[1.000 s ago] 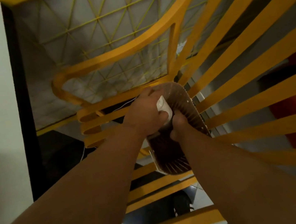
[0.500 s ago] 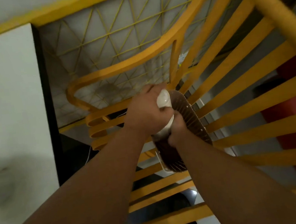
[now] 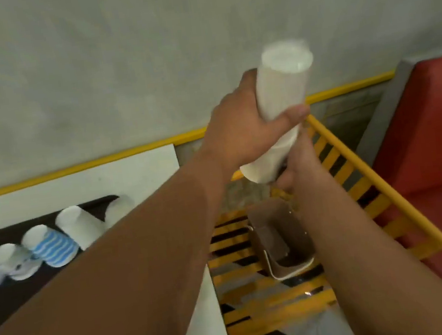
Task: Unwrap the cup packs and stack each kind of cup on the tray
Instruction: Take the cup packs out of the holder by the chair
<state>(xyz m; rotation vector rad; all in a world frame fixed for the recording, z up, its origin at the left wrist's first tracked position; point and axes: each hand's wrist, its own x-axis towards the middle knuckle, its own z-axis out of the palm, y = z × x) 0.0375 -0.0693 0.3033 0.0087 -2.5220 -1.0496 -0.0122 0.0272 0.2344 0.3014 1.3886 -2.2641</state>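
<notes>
**poster1:** Since we've got the white cup pack (image 3: 282, 97) up in the air, here's where things sit. Our left hand (image 3: 240, 133) is wrapped round the middle of it, thumb across the front, fingers curled behind. Our right hand (image 3: 296, 163) is just under that grip, closed round the lower end, though we can't tell exactly what its fingers are pinching, wrapper or cups. Below both grips hangs a brown paper bag (image 3: 281, 241) over the yellow slatted chair (image 3: 336, 180).

**poster2:** How do we reckon it handles?

**poster1:** Light, we'd guess. It's a nested sleeve of thin cups, so stiff along its length but easy to crush if we squeeze the sides. If there's film on it, it's probably slippery. The frame is too blurry for us to see any.

**poster2:** So hold where?

**poster1:** We'd keep the left hand mid-sleeve with a loose wrap, and let the right work the end nearest it to open the wrapper. Gripping the rim end above the left hand risks denting the top cup.

**poster2:** And the destination?

**poster1:** Well off to the left of our grip: the dark tray (image 3: 12, 296) on the white table (image 3: 130, 173), already carrying the blue striped cups (image 3: 51, 245) and the plain white cups (image 3: 80, 228), upside down.
</notes>
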